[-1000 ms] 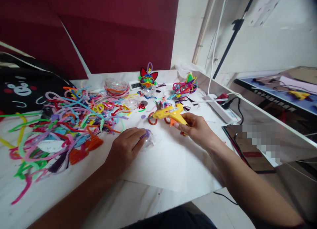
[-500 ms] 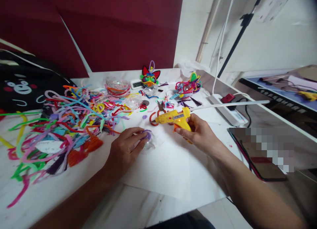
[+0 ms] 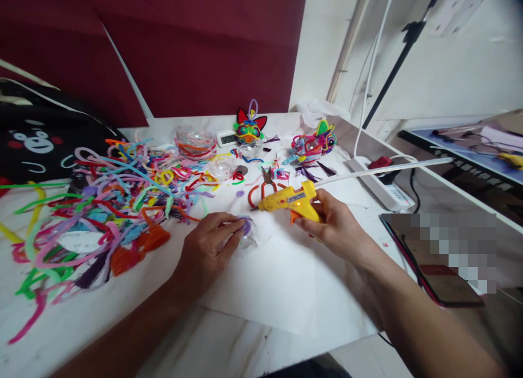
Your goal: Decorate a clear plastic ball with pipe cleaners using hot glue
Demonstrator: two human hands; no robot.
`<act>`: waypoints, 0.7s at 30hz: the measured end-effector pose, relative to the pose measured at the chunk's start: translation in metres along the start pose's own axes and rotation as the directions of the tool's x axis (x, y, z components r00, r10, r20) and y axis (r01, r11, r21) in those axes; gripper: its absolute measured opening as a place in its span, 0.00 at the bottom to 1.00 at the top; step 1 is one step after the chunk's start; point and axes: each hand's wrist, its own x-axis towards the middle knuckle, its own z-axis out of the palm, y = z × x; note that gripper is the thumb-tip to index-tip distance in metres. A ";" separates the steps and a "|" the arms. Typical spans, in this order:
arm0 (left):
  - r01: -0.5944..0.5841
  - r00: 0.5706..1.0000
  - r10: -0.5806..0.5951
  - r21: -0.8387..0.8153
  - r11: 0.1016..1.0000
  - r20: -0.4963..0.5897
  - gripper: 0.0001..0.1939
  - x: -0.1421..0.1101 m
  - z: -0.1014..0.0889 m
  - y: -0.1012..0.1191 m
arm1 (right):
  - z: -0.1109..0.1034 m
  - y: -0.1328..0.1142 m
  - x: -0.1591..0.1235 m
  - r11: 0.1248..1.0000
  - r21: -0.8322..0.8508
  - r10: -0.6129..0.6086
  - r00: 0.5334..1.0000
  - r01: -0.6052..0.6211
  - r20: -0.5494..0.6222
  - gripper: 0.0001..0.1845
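Note:
My left hand (image 3: pixel 210 242) pinches a small clear plastic piece (image 3: pixel 250 241) with a purple fuzzy bit (image 3: pixel 247 225) on it, low over the white paper. Its exact shape is partly hidden by the fingers. In my right hand (image 3: pixel 333 219) is a yellow hot glue gun (image 3: pixel 281 199), fingers wrapped round the handle and the thumb near the orange trigger. The nozzle points left, a little above and beyond the plastic piece, apart from it. A long clear glue stick (image 3: pixel 392 170) sticks out behind the gun. Pliers (image 3: pixel 267 177) with orange handles lie behind the nozzle.
A heap of colourful pipe cleaners (image 3: pixel 122 203) spreads across the left. Stacked clear plastic pieces (image 3: pixel 196 142), a cat-eared ornament (image 3: pixel 249 132) and another pipe-cleaner ornament (image 3: pixel 312 146) stand at the back. At right are a power strip (image 3: pixel 382 184) and a phone (image 3: pixel 433 269).
The glue gun sits very slightly lower, so more of the pliers shows behind it. My left hand keeps its pinch on the plastic piece. The whole view has shifted a little.

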 end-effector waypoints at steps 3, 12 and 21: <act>-0.028 0.999 0.028 0.026 0.999 -0.017 0.10 -0.001 0.000 0.000 | 0.001 0.001 0.000 1.000 0.010 -0.002 1.000 0.002 0.005 0.20; -0.018 0.999 0.022 0.102 0.995 -0.038 0.08 0.000 0.002 0.002 | 0.002 0.001 0.001 1.000 0.029 0.005 0.999 -0.006 0.042 0.19; -0.050 0.998 0.057 0.155 0.987 -0.038 0.07 -0.001 0.001 0.001 | 0.003 0.004 0.002 0.999 0.012 0.049 0.997 -0.050 0.065 0.18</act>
